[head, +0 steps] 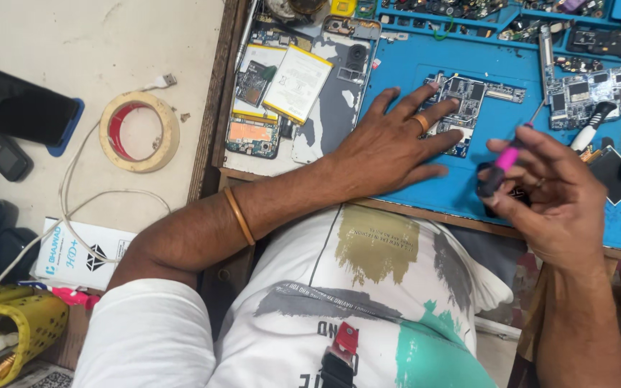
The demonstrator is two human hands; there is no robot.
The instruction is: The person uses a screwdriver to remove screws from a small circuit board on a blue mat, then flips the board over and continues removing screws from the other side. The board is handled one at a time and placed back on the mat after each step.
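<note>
My left hand point(389, 144) lies flat on the blue work mat point(411, 65), fingers spread, its fingertips pressing on a phone circuit board point(465, 97). There is a ring on one finger and a bangle on the wrist. My right hand point(551, 190) is held above the mat's near edge and grips a small screwdriver point(506, 159) with a pink and black handle, its thin tip pointing up and to the right, away from the board.
A second circuit board point(583, 93) and another tool lie at the right of the mat. Opened phones with batteries point(296, 82) sit left of my hand. A tape roll point(140, 131), a white cable, a black phone point(0, 152) and a white box point(80, 255) lie on the beige counter.
</note>
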